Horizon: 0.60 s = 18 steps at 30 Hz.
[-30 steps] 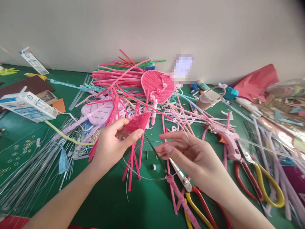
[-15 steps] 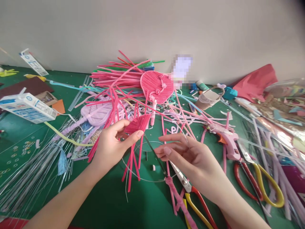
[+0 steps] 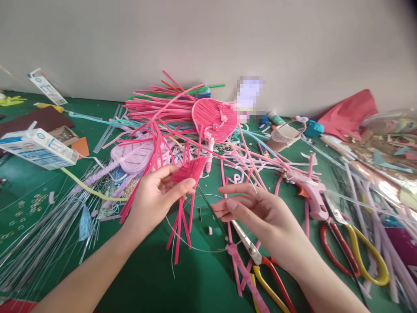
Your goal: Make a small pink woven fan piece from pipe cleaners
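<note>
Between the thumb and fingers of my left hand (image 3: pixel 156 191) is a small pink panel of pipe cleaners (image 3: pixel 192 169) laid side by side. Loose pink pipe cleaners (image 3: pixel 178 230) hang below it. My right hand (image 3: pixel 257 217) hovers to the right, fingers partly bent and apart, the index finger stretched toward the panel. A thin dark wire (image 3: pixel 208 202) runs from beneath the panel past the right fingertips; whether they touch it I cannot tell. Below lie a pink twisted strip (image 3: pixel 243 271), a thin wire loop (image 3: pixel 203 250) and scissors (image 3: pixel 256 254).
A pink fan-shaped piece with flowers (image 3: pixel 216 121) stands at the back by pipe cleaners (image 3: pixel 156 104). On the right are a pink glue gun (image 3: pixel 312 191), more scissors (image 3: pixel 340 217) and a small basket (image 3: pixel 285 132). Silvery wires (image 3: pixel 55 230) and a carton (image 3: pixel 39 148) lie left.
The whole view has shifted very slightly. Both hands and the pink panel keep almost the same pose.
</note>
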Motion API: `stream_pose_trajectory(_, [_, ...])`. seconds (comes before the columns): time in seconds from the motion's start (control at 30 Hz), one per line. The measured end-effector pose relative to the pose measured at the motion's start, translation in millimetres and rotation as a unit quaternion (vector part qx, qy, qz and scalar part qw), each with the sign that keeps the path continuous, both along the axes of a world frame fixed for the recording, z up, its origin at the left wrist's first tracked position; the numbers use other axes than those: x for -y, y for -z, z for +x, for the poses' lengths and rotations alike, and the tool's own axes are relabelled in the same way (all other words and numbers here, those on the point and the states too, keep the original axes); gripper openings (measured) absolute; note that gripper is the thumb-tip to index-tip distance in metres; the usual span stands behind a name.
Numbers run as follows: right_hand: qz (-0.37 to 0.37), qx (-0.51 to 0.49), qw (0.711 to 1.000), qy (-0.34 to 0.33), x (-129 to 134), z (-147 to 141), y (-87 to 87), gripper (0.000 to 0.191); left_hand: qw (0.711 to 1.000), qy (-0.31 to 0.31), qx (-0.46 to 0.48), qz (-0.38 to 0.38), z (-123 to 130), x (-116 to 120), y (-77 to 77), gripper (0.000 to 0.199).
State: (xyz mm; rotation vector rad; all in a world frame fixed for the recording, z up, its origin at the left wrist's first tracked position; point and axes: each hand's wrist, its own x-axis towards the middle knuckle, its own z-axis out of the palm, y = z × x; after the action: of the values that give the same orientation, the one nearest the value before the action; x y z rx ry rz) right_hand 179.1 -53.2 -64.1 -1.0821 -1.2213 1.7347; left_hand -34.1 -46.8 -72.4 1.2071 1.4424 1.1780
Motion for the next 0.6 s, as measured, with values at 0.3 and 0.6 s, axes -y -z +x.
stream_pose_trajectory(0.3, [-0.063, -0.037, 0.997, 0.012, -8.9, 2.9, 5.5, 0.03, 0.991, 0.097, 0.084, -0.039, -3.6, -4.4, 0.5, 0.022])
stream_pose_trajectory(0.6, [-0.024, -0.034, 0.999, 0.002, -3.0, -0.7, 10.9, 0.025, 0.997, 0.076, -0.014, -0.019, -4.1, -1.7, 0.7, 0.021])
